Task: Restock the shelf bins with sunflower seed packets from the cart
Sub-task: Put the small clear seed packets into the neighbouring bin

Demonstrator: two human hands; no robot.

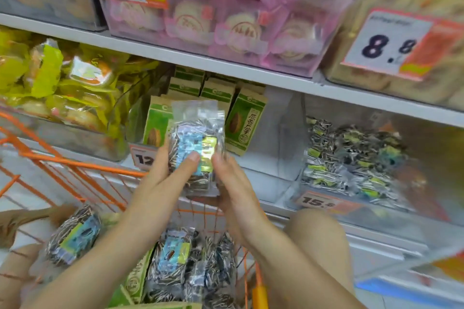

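I hold a clear sunflower seed packet [198, 133] with a blue and yellow label upright in front of the shelf. My left hand [163, 173] grips its left side with the thumb across the label. My right hand [233, 188] grips its right side and bottom. More seed packets [175, 263] lie in the orange wire cart [75, 165] below, one of them at the left [75, 236]. A clear shelf bin [426, 158] at the right holds several matching seed packets [351, 158]. Behind the held packet stand green and tan seed boxes [246, 120].
A bin of yellow-wrapped snacks [62, 88] sits at the left of the same shelf. The shelf above holds pink packaged cakes [238, 20] and 8.8 price tags [386, 45]. A bare knee [319, 233] is at the lower right, beside the cart's corner.
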